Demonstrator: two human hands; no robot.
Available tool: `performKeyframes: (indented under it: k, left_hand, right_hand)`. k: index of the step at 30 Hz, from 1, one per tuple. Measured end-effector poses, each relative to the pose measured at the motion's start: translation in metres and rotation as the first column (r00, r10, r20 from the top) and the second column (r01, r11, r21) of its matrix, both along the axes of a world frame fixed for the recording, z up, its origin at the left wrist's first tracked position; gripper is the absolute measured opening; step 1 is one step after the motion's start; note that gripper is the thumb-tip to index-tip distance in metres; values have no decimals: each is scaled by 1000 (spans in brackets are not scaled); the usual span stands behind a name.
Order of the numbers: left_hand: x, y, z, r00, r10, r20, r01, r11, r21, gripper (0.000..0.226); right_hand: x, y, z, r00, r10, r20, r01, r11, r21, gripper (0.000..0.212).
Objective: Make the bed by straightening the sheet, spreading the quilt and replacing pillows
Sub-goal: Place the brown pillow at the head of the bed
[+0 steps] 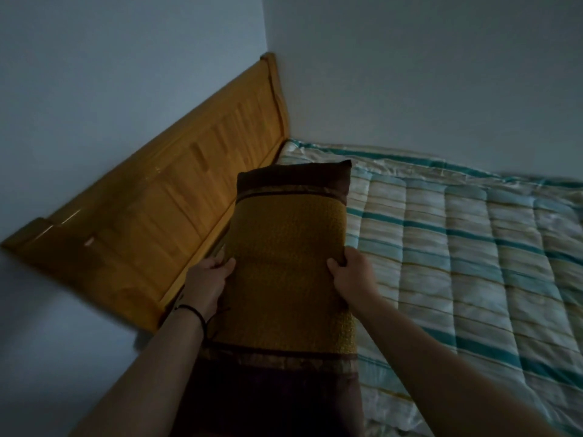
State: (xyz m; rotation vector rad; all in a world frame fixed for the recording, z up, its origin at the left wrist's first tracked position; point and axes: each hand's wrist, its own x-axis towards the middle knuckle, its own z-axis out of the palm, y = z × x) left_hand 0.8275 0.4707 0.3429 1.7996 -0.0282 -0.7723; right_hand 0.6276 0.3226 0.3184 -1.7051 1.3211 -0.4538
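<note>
Both hands clamp a long gold pillow (284,263) with dark brown ends, the left hand (206,283) on its left edge and the right hand (351,275) on its right edge. The pillow lies along the head edge of the bed, just beside the wooden headboard (176,197). A striped teal-and-cream quilt (457,247) is spread over the bed up to the corner by the wall (410,74).

- The pillow (284,266) lies lengthwise between the two hands: the left hand (206,283) has its grip on the pillow's left edge, the right hand (351,277) on its right edge.
- Left of the left grip stands the headboard (151,222), against the wall (94,89).
- Right of the right grip the quilt (457,263) lies spread on the bed.
- Beyond both grips, the pillow's far end points to the corner where headboard and quilt meet.
</note>
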Motion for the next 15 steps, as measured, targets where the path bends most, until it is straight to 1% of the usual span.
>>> performKeyframes:
  k: [5,7,11,13,14,15]
  left_hand:
    - [78,-28,-29,995,-24,-95,25,1000,15,57]
    - [112,-40,-43,994,-50,-102,53,998,26,56]
    - [164,-68,-59,991,-94,-91,99,994,46,53]
    - [200,-90,-74,985,-136,-108,144,987,73,51]
    - [204,-92,-78,982,-142,-120,152,985,77,51]
    - [223,-105,-86,974,-169,-152,184,979,88,50]
  right_hand:
    - [78,-27,-27,999,-16,-45,20,996,86,9]
    - [107,-37,-38,999,-27,-47,32,993,118,7]
    - [157,-59,-54,997,-43,-66,51,992,113,12]
    - [190,-74,-72,993,-79,-83,89,989,121,14]
    - [193,-77,-71,994,-82,-78,92,987,132,14]
    - [210,-85,-82,992,-97,-85,109,983,150,12]
